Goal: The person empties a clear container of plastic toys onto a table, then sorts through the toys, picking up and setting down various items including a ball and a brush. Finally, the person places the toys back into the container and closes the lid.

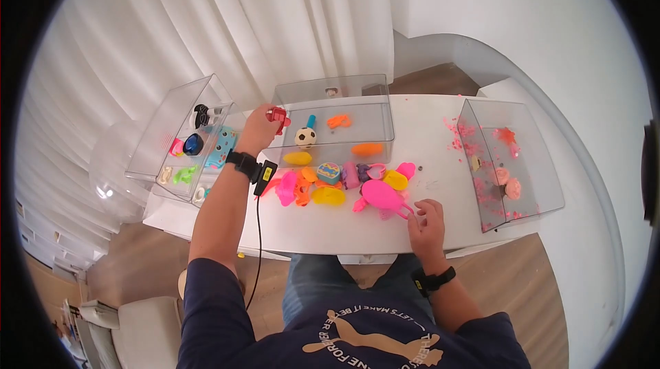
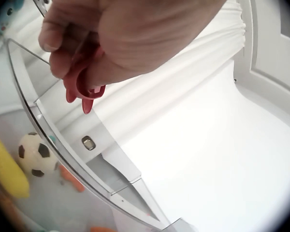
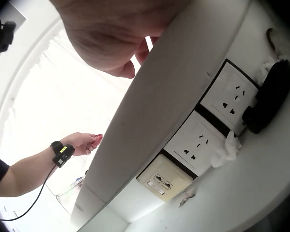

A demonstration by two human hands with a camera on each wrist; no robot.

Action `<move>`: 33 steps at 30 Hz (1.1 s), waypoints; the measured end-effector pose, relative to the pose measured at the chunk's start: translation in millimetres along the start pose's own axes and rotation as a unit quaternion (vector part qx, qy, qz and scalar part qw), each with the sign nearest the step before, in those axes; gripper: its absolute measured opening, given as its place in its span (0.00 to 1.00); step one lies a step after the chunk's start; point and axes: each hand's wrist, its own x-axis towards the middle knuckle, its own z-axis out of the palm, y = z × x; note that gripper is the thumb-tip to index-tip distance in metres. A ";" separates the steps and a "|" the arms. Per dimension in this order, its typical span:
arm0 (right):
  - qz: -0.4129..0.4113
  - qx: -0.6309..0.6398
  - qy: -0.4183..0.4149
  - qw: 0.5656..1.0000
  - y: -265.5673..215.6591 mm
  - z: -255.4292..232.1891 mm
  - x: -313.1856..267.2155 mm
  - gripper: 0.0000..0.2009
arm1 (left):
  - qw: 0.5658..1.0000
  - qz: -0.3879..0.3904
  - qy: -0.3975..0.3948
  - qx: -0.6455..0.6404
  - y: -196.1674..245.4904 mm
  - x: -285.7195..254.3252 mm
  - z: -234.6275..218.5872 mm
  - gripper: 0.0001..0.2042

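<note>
In the head view my left hand (image 1: 258, 129) pinches a red toy (image 1: 278, 118) at the left edge of the middle clear bin (image 1: 335, 85). The left wrist view shows the red toy (image 2: 84, 79) in the fingers of my left hand (image 2: 130, 38), above the bin's rim. Inside that bin are a football toy (image 1: 305, 137) and an orange toy (image 1: 338, 121). My right hand (image 1: 427, 231) is by the table's front edge with bent, loose fingers, beside the handle of a pink toy (image 1: 383, 197); whether they touch cannot be told.
A row of colourful toys, with a yellow one (image 1: 328, 196), lies before the middle bin. The left clear bin (image 1: 172, 118) holds several toys. At the right, another clear bin (image 1: 536, 163) holds pink flowers (image 1: 512, 188), with pink bits around it. Sockets (image 3: 195, 145) show below the tabletop.
</note>
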 end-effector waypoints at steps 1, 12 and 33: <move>-0.003 -0.006 0.001 1.000 -0.9 -0.3 0.2 0.14 | 1.000 0.000 0.002 0.023 -1.0 5.1 4.8 0.21; 0.004 -0.002 -0.012 1.000 -1.5 -0.3 0.5 0.14 | 0.975 0.072 0.178 0.116 -27.8 -35.1 -11.3 0.14; -0.015 -0.022 -0.021 0.999 4.8 2.9 -0.5 0.14 | 0.968 -0.013 -0.094 0.231 -99.7 -89.9 28.2 0.15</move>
